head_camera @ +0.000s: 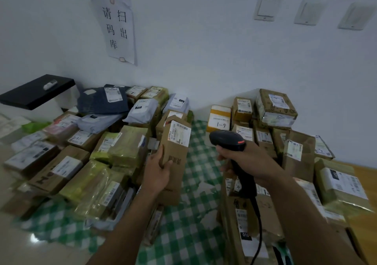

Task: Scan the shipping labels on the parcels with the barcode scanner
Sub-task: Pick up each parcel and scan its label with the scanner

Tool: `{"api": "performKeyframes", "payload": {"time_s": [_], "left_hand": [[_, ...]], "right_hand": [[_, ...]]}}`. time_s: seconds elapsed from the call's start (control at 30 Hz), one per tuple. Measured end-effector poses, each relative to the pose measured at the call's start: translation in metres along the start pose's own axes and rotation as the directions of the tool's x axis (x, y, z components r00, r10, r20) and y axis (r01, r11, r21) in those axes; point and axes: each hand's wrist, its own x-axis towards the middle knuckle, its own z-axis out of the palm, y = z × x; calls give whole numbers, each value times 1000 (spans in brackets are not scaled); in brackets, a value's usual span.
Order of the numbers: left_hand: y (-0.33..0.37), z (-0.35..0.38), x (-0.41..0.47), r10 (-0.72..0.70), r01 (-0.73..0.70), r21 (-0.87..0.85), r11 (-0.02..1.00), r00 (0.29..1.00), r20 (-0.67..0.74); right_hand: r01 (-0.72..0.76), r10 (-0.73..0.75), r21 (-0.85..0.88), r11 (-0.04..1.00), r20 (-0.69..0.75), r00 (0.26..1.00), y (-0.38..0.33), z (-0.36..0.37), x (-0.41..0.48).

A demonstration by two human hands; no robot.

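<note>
The left hand [158,172] gripped a tall brown parcel [174,152] by its lower half, fingers round the left edge and thumb across the front. It held the parcel above the green-checked cloth [195,162], the long axis running up and away from the palm. The shipping label [180,133] sat at the parcel's far end, above the left hand's fingers. The right hand [246,162] was clenched round the handle of the barcode scanner [228,140]. The scanner's head stood above that fist, just right of the label and about level with it. Its nose seemed to point forward and slightly left, so the scan probably turned on swinging it leftward onto the label, or tilting the label toward it.
</note>
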Motion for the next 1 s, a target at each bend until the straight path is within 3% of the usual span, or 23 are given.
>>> {"api": "performKeyframes", "payload": {"time_s": [0.27, 0.47, 0.6, 0.7, 1.0], "left_hand": [[-36, -22, 15, -68, 64, 83, 995, 997, 48], [-35, -14, 14, -62, 90, 442, 893, 995, -77], [-28, 3, -12, -200, 149, 533, 833, 979, 39], [-28, 6, -26, -241, 186, 519, 834, 970, 39], [-37, 3, -12, -149, 139, 553, 821, 988, -28]], "right_hand": [[-107, 111, -65, 992, 53, 992, 16, 34, 33], [-126, 130, -59, 990, 61, 990, 25, 39, 35], [-138, 141, -57, 989, 54, 989, 37, 38, 31], [-160, 161, -41, 986, 43, 986, 49, 34, 26], [-158, 159, 51, 986, -12, 987, 71, 14, 0]]}}
